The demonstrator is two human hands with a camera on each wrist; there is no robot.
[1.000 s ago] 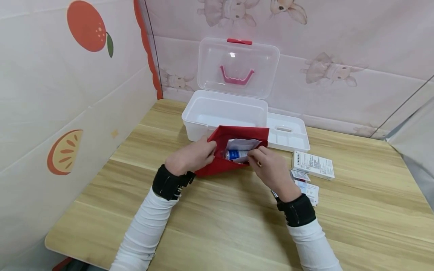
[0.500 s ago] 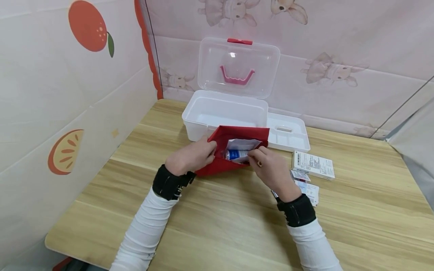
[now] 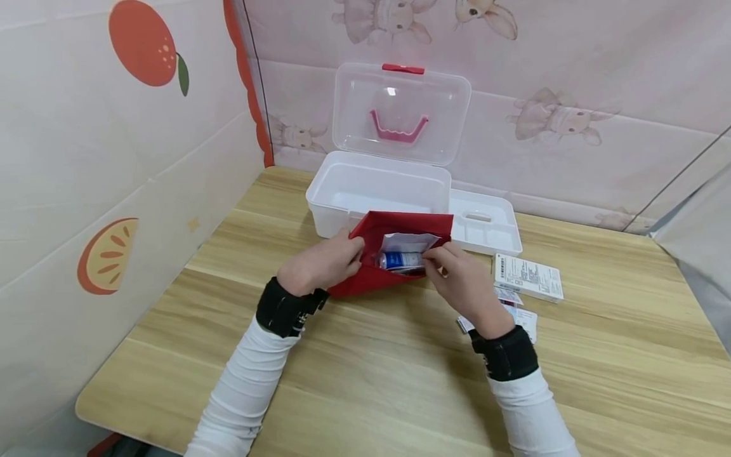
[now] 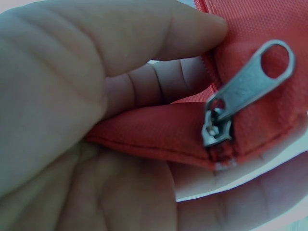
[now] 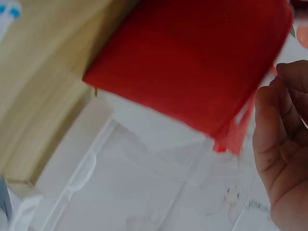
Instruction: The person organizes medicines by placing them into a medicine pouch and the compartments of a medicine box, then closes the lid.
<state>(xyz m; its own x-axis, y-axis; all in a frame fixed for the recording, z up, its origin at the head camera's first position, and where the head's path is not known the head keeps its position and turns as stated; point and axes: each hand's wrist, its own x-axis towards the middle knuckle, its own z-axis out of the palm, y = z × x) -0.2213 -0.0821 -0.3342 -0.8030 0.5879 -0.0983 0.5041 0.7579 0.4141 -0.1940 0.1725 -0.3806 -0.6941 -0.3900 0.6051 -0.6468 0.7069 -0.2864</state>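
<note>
A red zip pouch (image 3: 365,285) stands with its mouth open in front of the plastic box. Fingers and thumb of my left hand (image 3: 325,261) grip its left end, close to the metal zip pull (image 4: 252,79) in the left wrist view. Inside the pouch lie a small tube with a blue-and-white label (image 3: 400,259) and a white paper packet (image 3: 408,242). My right hand (image 3: 465,282) is at the mouth's right end, thumb and fingertips close together right by the zip edge. I cannot tell whether those fingertips pinch anything.
Behind the pouch is a clear-white plastic box (image 3: 322,209), its lid (image 3: 354,95) raised. A white divided tray (image 3: 502,222) sits beside it. To the right lie a white carton (image 3: 528,277) and some printed packets (image 3: 525,324), partly behind my right wrist.
My right hand has shifted slightly right, away from the tube and papers inside the pouch. More of the tube's label shows. My left hand keeps its grip in place.
</note>
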